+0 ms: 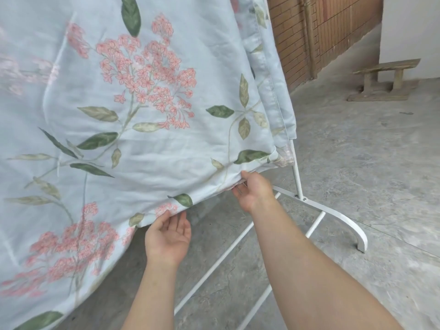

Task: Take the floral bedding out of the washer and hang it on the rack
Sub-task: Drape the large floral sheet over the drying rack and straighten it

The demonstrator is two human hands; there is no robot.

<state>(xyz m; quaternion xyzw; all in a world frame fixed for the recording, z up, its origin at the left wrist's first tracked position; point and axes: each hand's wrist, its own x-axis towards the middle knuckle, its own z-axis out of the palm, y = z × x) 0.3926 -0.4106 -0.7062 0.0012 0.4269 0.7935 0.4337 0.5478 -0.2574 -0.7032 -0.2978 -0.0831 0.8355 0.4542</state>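
Now my right hand (254, 190) pinches the bedding (133, 96) at its bottom hem, fingers tucked under, thumb on top. My left hand (167, 236), at 8 o'clock from it, is open, palm up, fingertips just touching the hem. The bedding already hangs over the rack (297, 172), filling everything from 9 to 12 o'clock. It looks soft, limp, probably damp-heavy; the hem is the best hold.

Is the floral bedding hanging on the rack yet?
Yes: the bedding drapes over the white rack, with both hands at its bottom hem.
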